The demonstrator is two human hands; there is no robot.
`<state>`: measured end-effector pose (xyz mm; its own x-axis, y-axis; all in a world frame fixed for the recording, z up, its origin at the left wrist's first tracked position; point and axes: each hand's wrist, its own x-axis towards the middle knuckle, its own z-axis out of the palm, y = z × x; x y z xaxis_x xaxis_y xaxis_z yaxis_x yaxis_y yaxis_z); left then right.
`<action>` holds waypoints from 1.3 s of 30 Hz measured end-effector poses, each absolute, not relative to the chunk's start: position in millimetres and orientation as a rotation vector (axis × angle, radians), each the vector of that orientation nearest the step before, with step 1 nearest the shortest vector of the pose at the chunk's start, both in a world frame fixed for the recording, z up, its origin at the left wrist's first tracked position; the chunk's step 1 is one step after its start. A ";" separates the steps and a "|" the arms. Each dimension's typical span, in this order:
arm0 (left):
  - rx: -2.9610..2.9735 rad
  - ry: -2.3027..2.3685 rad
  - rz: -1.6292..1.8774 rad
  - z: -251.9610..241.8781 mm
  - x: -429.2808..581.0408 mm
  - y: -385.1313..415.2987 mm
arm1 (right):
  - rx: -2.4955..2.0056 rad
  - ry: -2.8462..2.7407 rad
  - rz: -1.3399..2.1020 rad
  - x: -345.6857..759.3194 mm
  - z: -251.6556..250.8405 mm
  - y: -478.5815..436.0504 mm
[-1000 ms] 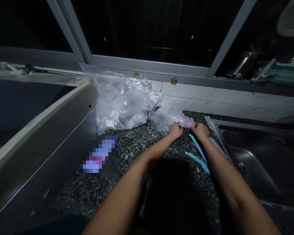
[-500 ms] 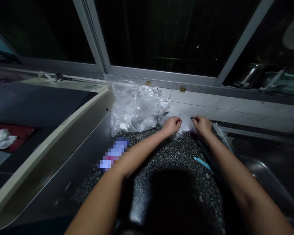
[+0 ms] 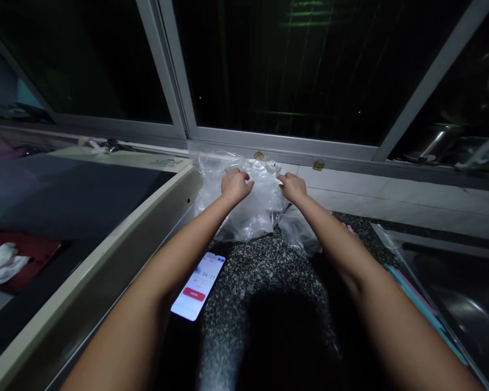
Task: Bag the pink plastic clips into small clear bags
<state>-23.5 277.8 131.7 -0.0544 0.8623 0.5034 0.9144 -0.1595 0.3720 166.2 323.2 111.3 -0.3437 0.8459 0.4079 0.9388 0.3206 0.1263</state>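
My left hand (image 3: 236,185) is over a crumpled pile of clear plastic bags (image 3: 248,217), its thumb and forefinger a little apart. At the right edge of this pile is my right hand (image 3: 292,188), fingertips pointing left, with a small gap between thumb and forefinger. A cloudy sheet of plastic lies between the two hands on the pile; no firm grip on it shows. Under my right forearm rests another clear plastic bag (image 3: 297,231) on the speckled dark counter (image 3: 256,266). A lit phone (image 3: 199,285) lies beside my left forearm.
A raised pale-edged panel (image 3: 146,212) borders the counter at left. A metal sink (image 3: 456,277) is at right, with blue and pink strips (image 3: 427,315) along its near edge. Behind stand a tiled ledge (image 3: 367,190) and dark windows. A red item (image 3: 32,260) carries white cloth (image 3: 2,263).
Both hands have moved left, from the small bag at the counter's middle to the large pile. Their pinched fingers have loosened. The view has shifted, and more of the phone shows.
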 end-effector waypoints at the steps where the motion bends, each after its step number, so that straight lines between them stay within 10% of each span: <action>1: -2.120 -1.999 -0.948 130.4 -24.4 277.9 | -1.568 -2.360 -0.542 161.7 112.3 328.0; 21: -2.006 -1.494 -1.219 158.8 -16.8 221.3 | -0.987 -1.876 -0.878 199.9 177.3 232.1; 39: -2.435 -1.479 -1.260 21.4 17.6 99.2 | -1.088 -2.084 -0.497 283.6 48.6 87.0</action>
<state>17.6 99.2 21.4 0.2222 0.7317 0.6444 0.7529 -0.5487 0.3634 283.6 87.0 48.6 -0.3824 0.5438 0.7470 0.8226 0.5686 0.0072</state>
